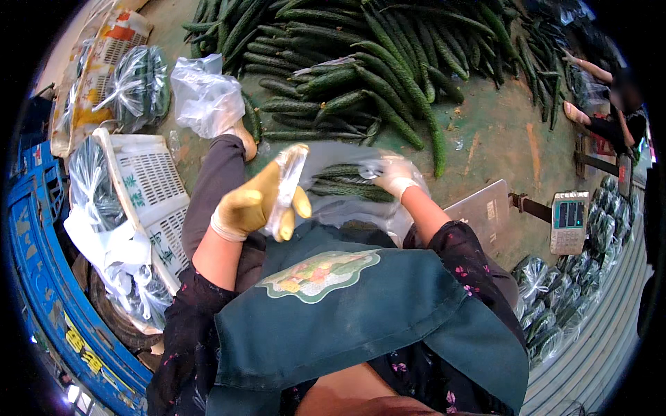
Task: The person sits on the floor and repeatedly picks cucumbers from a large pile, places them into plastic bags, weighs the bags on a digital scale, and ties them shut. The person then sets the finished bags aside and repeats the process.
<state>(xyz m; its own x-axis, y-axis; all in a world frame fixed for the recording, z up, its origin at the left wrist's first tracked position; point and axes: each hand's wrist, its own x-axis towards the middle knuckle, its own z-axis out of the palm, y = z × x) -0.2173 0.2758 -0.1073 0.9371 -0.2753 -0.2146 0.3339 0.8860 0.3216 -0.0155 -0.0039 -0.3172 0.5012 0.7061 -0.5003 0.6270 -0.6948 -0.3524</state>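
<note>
A clear plastic bag (327, 155) lies open at my lap, with several dark green cucumbers (354, 190) inside. My left hand (263, 200), in a yellow-coated glove, grips a bunched strip of the bag's film at its left side. On the opposite side, my right hand (396, 174), in a pale glove, has hold of the bag's film; its fingertips are blurred and partly behind plastic. Just beyond the bag, a large heap of loose cucumbers (333, 78) spreads over the floor.
A platform scale (481, 210) with a display unit (570, 221) stands right, beside many filled bags (559, 307). White plastic crates (151, 171) and a bagged bundle (139, 86) are left, near a blue vehicle (36, 249). Another person (622, 112) sits far right. Crumpled plastic (205, 96) covers my foot.
</note>
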